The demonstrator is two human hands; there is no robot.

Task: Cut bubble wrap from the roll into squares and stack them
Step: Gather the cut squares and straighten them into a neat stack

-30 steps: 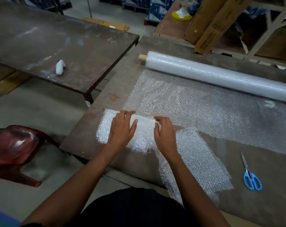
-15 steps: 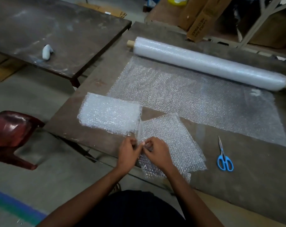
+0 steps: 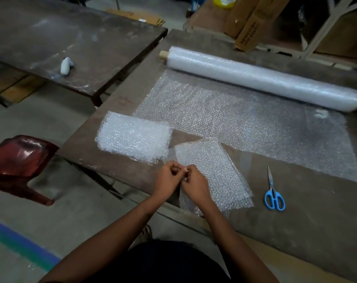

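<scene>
Both hands, left hand (image 3: pixel 167 180) and right hand (image 3: pixel 194 185), have left the stack (image 3: pixel 133 137) and now pinch the loose cut sheet (image 3: pixel 216 170) at the worktop (image 3: pixel 316 221) edge, likely separating the next square.

Worn table (image 3: pixel 308 231) — roll (image 3: pixel 263 78), stack (image 3: pixel 132 137), scissors (image 3: pixel 273 193), perhaps dust.

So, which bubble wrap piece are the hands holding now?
The loose piece nearest the scissors. Both hands, left and right, pinch its near-left edge; the whiter stack lies untouched beside it.
</scene>
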